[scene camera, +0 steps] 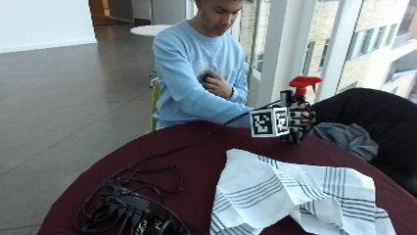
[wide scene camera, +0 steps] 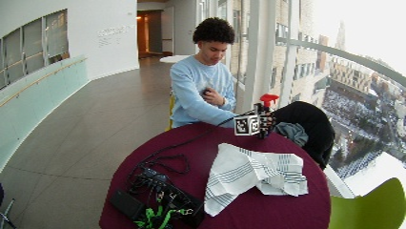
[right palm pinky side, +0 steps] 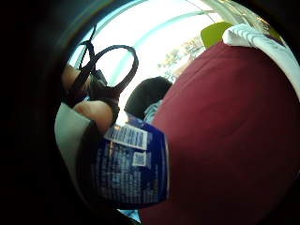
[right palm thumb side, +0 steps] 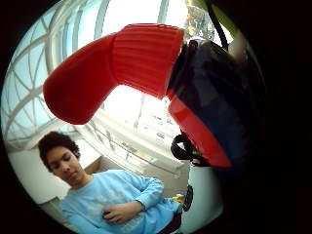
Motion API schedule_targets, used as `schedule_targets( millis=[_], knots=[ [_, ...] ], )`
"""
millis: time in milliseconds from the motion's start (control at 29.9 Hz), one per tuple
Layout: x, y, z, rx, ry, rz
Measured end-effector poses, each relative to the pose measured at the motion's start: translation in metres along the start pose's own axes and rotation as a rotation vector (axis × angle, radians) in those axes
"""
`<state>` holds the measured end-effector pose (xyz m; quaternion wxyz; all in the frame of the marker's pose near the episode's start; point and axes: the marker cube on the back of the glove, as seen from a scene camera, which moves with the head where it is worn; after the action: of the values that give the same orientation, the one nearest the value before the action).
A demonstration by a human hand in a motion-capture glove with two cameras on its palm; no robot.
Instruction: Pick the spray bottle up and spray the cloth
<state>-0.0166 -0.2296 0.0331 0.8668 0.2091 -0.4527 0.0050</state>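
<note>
Gripping the bottle (scene camera: 298, 105), my gloved right hand (scene camera: 301, 120) wraps its fingers round the body, so my grip is closed on it. I hold the bottle upright at the far edge of the surface (scene camera: 196, 161), at about one o'clock from the middle of it, and from the outside view I cannot tell whether its base touches the maroon cover or hangs just above it. Its red trigger head (scene camera: 304, 83) shows above my glove. In the thumb-side palm view the red head (right palm thumb side: 122, 68) fills much of the picture, close to my palm. In the little-finger-side palm view the blue label (right palm pinky side: 131, 164) of the bottle lies beside my palm, with the maroon surface (right palm pinky side: 225, 140) next to it.

Nearer the middle of the surface lies the cloth (scene camera: 293, 196), white with dark stripes, crumpled and spread toward five o'clock; it is near the bottle but apart from it. At eight o'clock sits a tangle of black cables (scene camera: 130, 205). My bare left hand (scene camera: 218, 85) rests against my chest. A dark coat (scene camera: 371, 122) hangs over the seat at three o'clock.
</note>
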Motion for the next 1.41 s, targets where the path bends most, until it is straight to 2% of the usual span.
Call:
schedule_targets(
  millis=[469, 737, 1038, 1407],
  knots=[
    [0.005, 0.006, 0.003, -0.007, 0.002, 0.005],
    [-0.009, 0.019, -0.018, -0.025, 0.055, -0.001],
    [-0.038, 0.067, -0.092, -0.07, 0.299, 0.008],
    [-0.064, 0.171, -0.199, -0.075, 0.629, 0.066]
  ],
)
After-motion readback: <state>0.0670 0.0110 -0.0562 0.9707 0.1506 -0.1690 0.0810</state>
